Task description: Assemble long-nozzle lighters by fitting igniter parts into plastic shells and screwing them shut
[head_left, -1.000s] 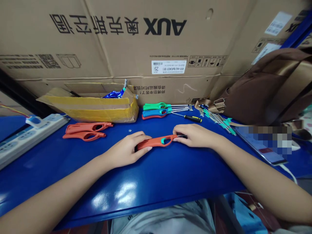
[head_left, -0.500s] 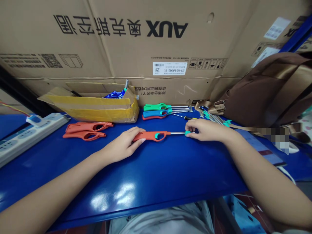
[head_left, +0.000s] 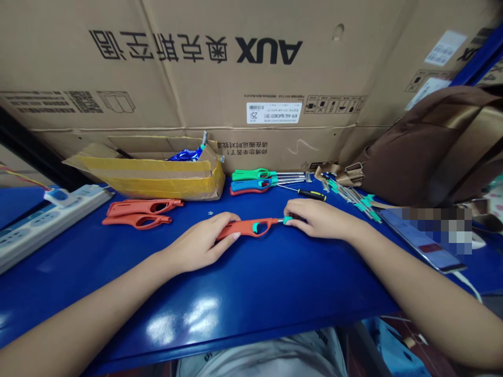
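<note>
1 long orange plastic handle (head_left: pixel 245 229) with a teal trigger (head_left: pixel 256 228) lies between the hands, over the glossy blue tabletop (head_left: pixel 259 298); whether it touches that surface I cannot tell. Its long axis runs nearly left to right. The left hand (head_left: pixel 208 241) is wrapped around its rear end, and the handle points out of that grip straight at the right hand (head_left: pixel 308 219). A short stretch of silver metal tube (head_left: pixel 280 221) shows at the front end, in line with the handle, and the right fingertips pinch the small teal plastic tip (head_left: pixel 288 221) beyond it.

2 more orange plastic handles, 1 behind (head_left: pixel 133 208) and 1 in front (head_left: pixel 129 221), lie side by side near the left hand. Farther back sit a yellow-taped cardboard box (head_left: pixel 168 187) and green (head_left: pixel 247 174) and blue (head_left: pixel 245 185) lighters. Just behind the right hand lies a black-and-yellow screwdriver (head_left: pixel 312 195); teal-tipped metal rods (head_left: pixel 353 196) lie beyond. Nothing stands between the 2 hands except the held pieces.
</note>
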`<state>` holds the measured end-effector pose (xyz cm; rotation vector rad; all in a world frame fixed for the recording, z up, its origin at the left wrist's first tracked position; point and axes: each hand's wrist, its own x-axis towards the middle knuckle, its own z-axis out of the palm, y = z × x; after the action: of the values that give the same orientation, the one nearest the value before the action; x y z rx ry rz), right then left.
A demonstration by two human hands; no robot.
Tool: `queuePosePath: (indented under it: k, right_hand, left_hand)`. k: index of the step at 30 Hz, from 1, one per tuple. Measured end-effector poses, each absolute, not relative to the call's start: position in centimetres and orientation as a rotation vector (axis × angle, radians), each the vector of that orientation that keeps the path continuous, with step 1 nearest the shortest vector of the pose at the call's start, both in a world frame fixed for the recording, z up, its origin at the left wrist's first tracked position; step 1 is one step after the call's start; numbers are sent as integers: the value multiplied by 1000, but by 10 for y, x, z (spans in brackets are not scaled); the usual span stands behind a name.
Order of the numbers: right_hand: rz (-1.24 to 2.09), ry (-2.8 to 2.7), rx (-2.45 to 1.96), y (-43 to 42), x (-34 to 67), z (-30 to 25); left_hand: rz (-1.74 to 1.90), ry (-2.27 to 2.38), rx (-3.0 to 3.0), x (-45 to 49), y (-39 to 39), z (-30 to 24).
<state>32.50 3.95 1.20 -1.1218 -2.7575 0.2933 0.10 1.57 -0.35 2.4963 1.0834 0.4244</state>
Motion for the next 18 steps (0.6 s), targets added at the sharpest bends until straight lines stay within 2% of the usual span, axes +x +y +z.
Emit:
queuePosePath:
  k: [18]
  right_hand:
    - [440, -2626, -917, 33, 312, 1]
  left_hand:
    - [592, 1062, 2526, 5, 9, -8]
